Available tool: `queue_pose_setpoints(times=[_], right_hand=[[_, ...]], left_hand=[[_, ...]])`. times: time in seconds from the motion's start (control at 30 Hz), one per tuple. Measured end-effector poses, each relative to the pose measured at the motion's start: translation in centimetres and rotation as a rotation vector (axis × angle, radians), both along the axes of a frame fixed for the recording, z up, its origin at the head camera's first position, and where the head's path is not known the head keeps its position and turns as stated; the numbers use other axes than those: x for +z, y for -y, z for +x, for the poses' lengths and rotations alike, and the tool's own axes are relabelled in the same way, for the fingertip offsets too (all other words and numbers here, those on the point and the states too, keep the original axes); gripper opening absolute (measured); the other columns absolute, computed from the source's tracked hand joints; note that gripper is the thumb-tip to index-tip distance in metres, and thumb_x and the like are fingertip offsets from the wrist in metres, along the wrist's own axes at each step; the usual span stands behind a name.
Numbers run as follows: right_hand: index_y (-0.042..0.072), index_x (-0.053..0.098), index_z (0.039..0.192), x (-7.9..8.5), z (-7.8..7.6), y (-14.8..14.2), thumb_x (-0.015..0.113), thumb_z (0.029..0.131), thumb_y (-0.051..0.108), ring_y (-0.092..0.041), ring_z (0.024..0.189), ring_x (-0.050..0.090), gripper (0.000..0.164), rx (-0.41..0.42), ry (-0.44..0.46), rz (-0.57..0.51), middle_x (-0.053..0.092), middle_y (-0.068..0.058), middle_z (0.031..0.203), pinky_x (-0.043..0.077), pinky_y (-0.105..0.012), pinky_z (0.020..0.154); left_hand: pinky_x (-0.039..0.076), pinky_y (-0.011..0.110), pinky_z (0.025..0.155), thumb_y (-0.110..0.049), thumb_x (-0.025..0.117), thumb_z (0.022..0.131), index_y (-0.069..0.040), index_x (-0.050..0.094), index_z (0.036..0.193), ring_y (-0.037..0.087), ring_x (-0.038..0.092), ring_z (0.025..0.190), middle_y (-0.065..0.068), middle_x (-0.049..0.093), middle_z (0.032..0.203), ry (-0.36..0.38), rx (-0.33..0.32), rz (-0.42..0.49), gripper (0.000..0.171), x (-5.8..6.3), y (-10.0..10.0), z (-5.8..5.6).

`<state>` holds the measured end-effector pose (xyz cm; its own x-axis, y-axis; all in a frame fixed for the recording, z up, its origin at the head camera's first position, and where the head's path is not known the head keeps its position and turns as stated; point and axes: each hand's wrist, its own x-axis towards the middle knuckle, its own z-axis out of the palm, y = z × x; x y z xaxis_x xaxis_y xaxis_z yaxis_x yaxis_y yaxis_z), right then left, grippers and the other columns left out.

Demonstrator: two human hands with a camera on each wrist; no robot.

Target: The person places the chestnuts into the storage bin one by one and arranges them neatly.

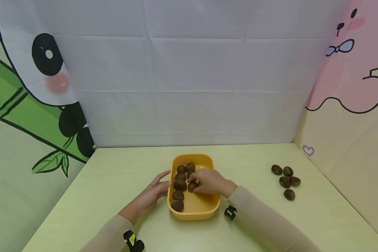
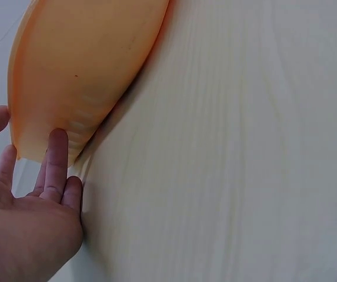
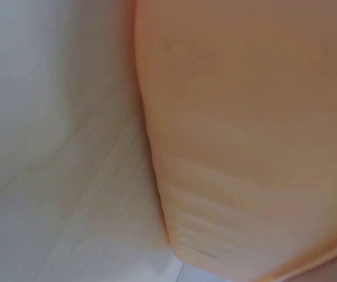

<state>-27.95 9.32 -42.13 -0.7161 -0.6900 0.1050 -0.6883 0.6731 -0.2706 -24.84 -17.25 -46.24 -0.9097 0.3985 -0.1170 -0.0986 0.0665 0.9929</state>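
Note:
A yellow plastic box (image 1: 196, 216) stands on the table, with several brown chestnuts (image 1: 180, 184) lined up along its left side inside. My right hand (image 1: 211, 181) reaches in over the box's right rim and pinches a chestnut (image 1: 193, 187) between thumb and fingers, beside that row. With fingers spread and fairly straight, my left hand (image 1: 151, 196) rests against the box's left side. In the left wrist view, fingers of the left hand (image 2: 33, 217) touch the outer wall of the box (image 2: 86, 70). The right wrist view is mostly filled by the box's outer wall (image 3: 244, 129).
Several loose chestnuts (image 1: 285, 181) lie in a group at the right of the pale wood-grain table (image 1: 249, 164). A white cloth wall (image 1: 192, 87) stands behind the table, with printed panels at both sides.

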Motion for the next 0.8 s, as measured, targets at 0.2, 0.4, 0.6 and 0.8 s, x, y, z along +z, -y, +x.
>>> queue_pose_setpoints(times=[0.2,0.4,0.6,0.8], right_hand=[[0.014,0.075,0.110,0.0,-0.1,0.1,0.084,0.083,0.020,-0.007,0.078,0.054,0.029,-0.006,-0.002,-0.007,0.070,0.005,0.098,0.047,-0.023,0.069],[0.015,0.074,0.113,0.6,0.1,-0.2,0.080,0.085,0.019,-0.008,0.080,0.055,0.028,-0.029,0.047,-0.006,0.069,0.006,0.100,0.048,-0.023,0.070],[0.016,0.073,0.116,1.9,0.6,-1.3,0.077,0.087,0.016,-0.018,0.091,0.065,0.029,-0.035,0.070,-0.039,0.070,0.002,0.113,0.052,-0.028,0.076],[0.009,0.072,0.116,3.2,0.9,-3.2,0.077,0.088,0.014,-0.022,0.093,0.066,0.029,0.007,-0.018,-0.067,0.071,-0.003,0.111,0.053,-0.032,0.078]], left_hand=[[0.025,0.050,0.113,-0.031,0.052,0.105,-0.022,0.020,0.159,0.028,0.059,0.117,0.015,0.064,0.127,0.007,0.014,0.005,0.063,0.0,0.0,0.0],[0.023,0.052,0.114,-0.030,0.050,0.105,-0.022,0.019,0.159,0.030,0.057,0.122,0.016,0.062,0.132,0.006,0.004,0.009,0.062,0.1,-0.1,0.1],[0.020,0.055,0.116,-0.031,0.050,0.106,-0.021,0.018,0.159,0.032,0.055,0.125,0.016,0.062,0.133,0.004,0.001,0.004,0.063,0.0,-0.2,0.1],[0.020,0.055,0.116,-0.031,0.050,0.106,-0.020,0.018,0.159,0.032,0.055,0.124,0.017,0.063,0.129,0.005,0.003,0.005,0.064,0.1,-0.1,0.1]])
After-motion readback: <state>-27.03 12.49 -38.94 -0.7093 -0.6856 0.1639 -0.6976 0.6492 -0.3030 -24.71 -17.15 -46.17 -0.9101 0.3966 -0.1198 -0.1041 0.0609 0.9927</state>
